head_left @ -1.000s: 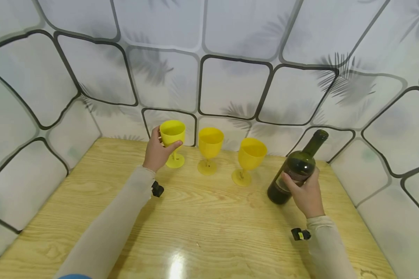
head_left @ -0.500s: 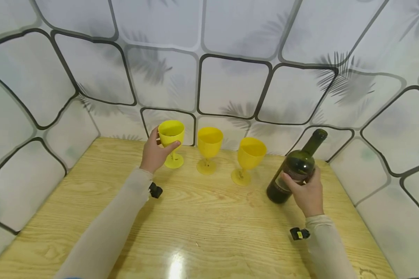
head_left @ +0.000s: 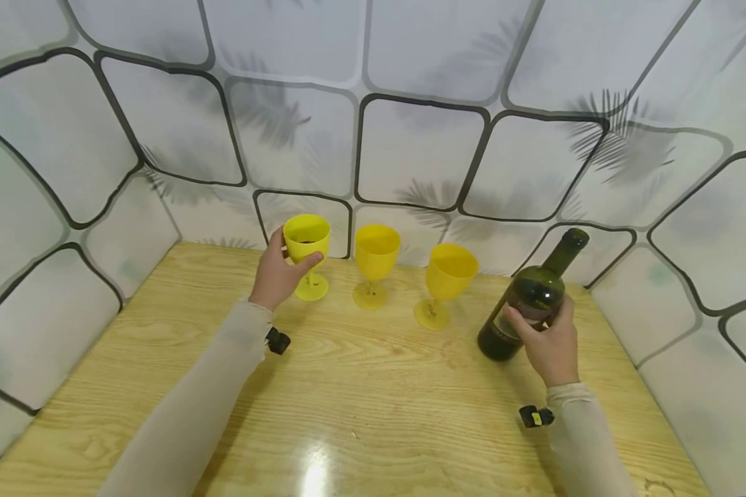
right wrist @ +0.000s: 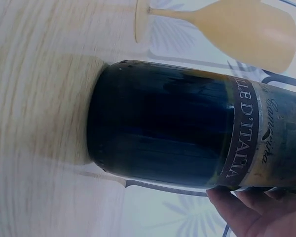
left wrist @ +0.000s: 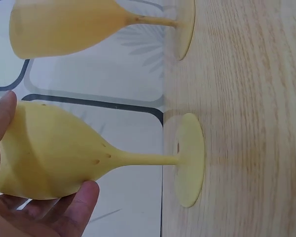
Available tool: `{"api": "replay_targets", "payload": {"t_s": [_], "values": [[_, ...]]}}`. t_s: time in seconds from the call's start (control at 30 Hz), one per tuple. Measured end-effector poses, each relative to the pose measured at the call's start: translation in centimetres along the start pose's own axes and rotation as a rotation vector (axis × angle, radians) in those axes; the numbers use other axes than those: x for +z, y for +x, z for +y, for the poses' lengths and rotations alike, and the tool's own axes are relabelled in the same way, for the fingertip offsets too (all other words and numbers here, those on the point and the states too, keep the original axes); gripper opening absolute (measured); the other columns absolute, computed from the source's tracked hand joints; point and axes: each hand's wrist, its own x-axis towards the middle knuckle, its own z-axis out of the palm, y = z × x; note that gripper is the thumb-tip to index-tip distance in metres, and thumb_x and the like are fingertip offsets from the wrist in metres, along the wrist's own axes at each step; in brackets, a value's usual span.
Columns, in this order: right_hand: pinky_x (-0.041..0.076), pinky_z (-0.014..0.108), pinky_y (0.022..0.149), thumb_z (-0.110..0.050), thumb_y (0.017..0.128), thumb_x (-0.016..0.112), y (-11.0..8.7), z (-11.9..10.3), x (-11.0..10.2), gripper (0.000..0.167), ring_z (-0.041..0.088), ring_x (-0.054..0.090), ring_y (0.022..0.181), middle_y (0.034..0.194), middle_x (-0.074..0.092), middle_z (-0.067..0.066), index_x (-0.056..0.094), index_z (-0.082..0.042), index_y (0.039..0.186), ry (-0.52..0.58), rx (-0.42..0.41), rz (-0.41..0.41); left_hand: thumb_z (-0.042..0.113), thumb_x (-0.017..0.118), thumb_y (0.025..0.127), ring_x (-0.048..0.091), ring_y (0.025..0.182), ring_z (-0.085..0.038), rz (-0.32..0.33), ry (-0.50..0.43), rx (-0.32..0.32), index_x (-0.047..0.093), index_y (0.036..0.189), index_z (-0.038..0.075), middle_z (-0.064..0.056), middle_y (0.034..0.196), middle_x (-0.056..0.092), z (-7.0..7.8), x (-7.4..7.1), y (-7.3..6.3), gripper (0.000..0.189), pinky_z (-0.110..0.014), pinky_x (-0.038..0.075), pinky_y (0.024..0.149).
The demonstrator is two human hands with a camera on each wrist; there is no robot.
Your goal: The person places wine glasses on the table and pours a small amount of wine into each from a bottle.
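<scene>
My left hand (head_left: 272,275) grips the bowl of the leftmost yellow goblet (head_left: 311,259), thumb on the near side. A dark patch shows inside its bowl. In the left wrist view, the foot of this goblet (left wrist: 189,160) is right at the wooden tabletop. My right hand (head_left: 550,348) holds a dark green wine bottle (head_left: 537,290) around its label. The bottle stands at the right, its base at the tabletop in the right wrist view, where the label (right wrist: 244,133) is partly readable. The far fingers of both hands are partly hidden in the head view.
Two more yellow goblets stand between the hands: a middle goblet (head_left: 376,255) and a right goblet (head_left: 450,275) nearer the bottle. The wooden table (head_left: 373,414) ends against a patterned wall (head_left: 419,152) at the back and both sides.
Both hands keep their holds and barely move. A dark patch inside the left goblet shows more clearly than a second ago.
</scene>
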Motion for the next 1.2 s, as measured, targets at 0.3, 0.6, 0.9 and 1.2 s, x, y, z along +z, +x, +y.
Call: {"api": "replay_targets", "payload": {"t_s": [0.3, 0.6, 0.9, 1.2], "values": [[0.045, 0.009, 0.084, -0.019, 0.09, 0.082, 0.0, 0.0, 0.0, 0.074, -0.006, 0.055, 0.104, 0.128, 0.061, 0.007, 0.037, -0.007, 0.147, -0.006, 0.006, -0.008, 0.049, 0.078, 0.091, 0.046, 0.139, -0.043, -0.047, -0.002, -0.07, 0.008, 0.166, 0.014, -0.022, 0.16, 0.035, 0.1, -0.5, -0.3, 0.109, -0.059, 0.047, 0.108], [0.046, 0.009, 0.083, -0.017, 0.089, 0.083, 0.1, -0.1, -0.2, 0.072, -0.005, 0.057, 0.101, 0.124, 0.062, 0.005, 0.04, -0.007, 0.146, 0.006, -0.005, -0.02, 0.05, 0.081, 0.087, 0.051, 0.133, -0.04, 0.087, -0.021, -0.03, 0.008, 0.166, 0.013, -0.021, 0.154, 0.039, 0.6, -1.4, -1.2, 0.114, -0.055, 0.051, 0.103], [0.047, 0.009, 0.082, -0.018, 0.088, 0.085, 0.6, 0.4, -0.6, 0.075, 0.02, 0.058, 0.118, 0.132, 0.051, -0.004, 0.042, -0.011, 0.149, 0.02, 0.048, -0.038, 0.03, 0.087, 0.086, 0.055, 0.104, -0.018, 0.402, -0.143, 0.229, 0.034, 0.154, 0.013, -0.008, 0.124, 0.054, 4.4, -1.5, -3.5, 0.088, -0.033, 0.051, 0.092], [0.047, 0.008, 0.08, -0.023, 0.09, 0.083, 0.6, 0.6, -0.6, 0.072, 0.021, 0.057, 0.118, 0.13, 0.05, -0.004, 0.04, -0.009, 0.146, 0.025, 0.073, -0.037, 0.021, 0.084, 0.09, 0.048, 0.139, -0.03, 0.019, -0.115, 0.367, 0.037, 0.152, 0.005, -0.012, 0.15, 0.05, 4.9, 3.1, -4.6, 0.08, -0.041, 0.038, 0.118]]}}
